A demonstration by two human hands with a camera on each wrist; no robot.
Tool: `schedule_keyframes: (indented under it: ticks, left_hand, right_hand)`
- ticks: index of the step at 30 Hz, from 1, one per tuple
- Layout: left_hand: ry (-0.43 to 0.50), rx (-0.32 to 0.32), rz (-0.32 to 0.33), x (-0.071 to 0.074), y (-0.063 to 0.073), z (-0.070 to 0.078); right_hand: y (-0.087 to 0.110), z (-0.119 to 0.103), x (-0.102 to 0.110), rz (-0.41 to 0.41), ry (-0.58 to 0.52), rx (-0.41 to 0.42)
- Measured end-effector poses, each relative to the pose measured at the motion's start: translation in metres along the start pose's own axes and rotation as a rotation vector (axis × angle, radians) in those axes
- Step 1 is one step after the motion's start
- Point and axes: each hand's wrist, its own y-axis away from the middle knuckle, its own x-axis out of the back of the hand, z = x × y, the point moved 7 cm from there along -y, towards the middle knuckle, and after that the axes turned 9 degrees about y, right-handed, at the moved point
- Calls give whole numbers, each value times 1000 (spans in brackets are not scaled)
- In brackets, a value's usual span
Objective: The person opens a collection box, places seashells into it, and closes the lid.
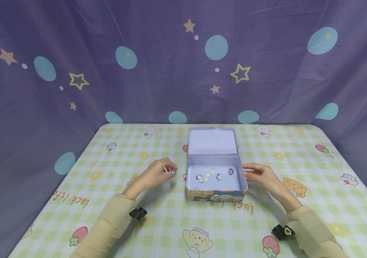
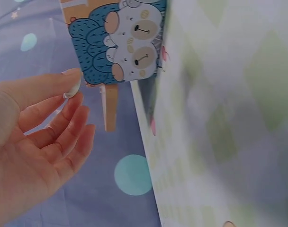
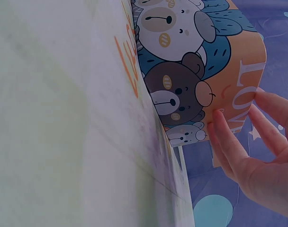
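Note:
An open tin box [image 1: 217, 195] with a bear print on its outside stands on the table, its hinged lid [image 1: 212, 141] tipped back. Several small pale, shell-like pieces [image 1: 219, 176], some with dark patches, lie scattered on its floor. Left of the box, my left hand [image 1: 157, 173] pinches a small whitish shell [image 2: 74, 90] between thumb and finger, held above the cloth. My right hand [image 1: 264, 176] touches the right wall of the box near the rim; in the right wrist view its fingers [image 3: 225, 127] are fairly straight against the printed side.
A green-and-white checked cloth [image 1: 157, 143] with cartoon prints covers the table. Behind it hangs a purple curtain [image 1: 170, 86] with stars and teal spots. A black band piece [image 1: 138, 214] is on the left sleeve, another [image 1: 282, 232] on the right.

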Motion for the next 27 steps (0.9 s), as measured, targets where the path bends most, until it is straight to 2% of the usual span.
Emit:
schedule_keyframes:
  ticks: [13,23,27]
  left_hand:
    - [19,-114,40,2,-4,22]
    - [48,-90,13,-7,-12,29]
    - [52,-113,4,-10,-16,34]
  right_hand:
    - [0,0,0,8,0,-4]
    - [0,-2,0,-2,-7,-5]
    - [1,-2,0,-4,-4,-5]
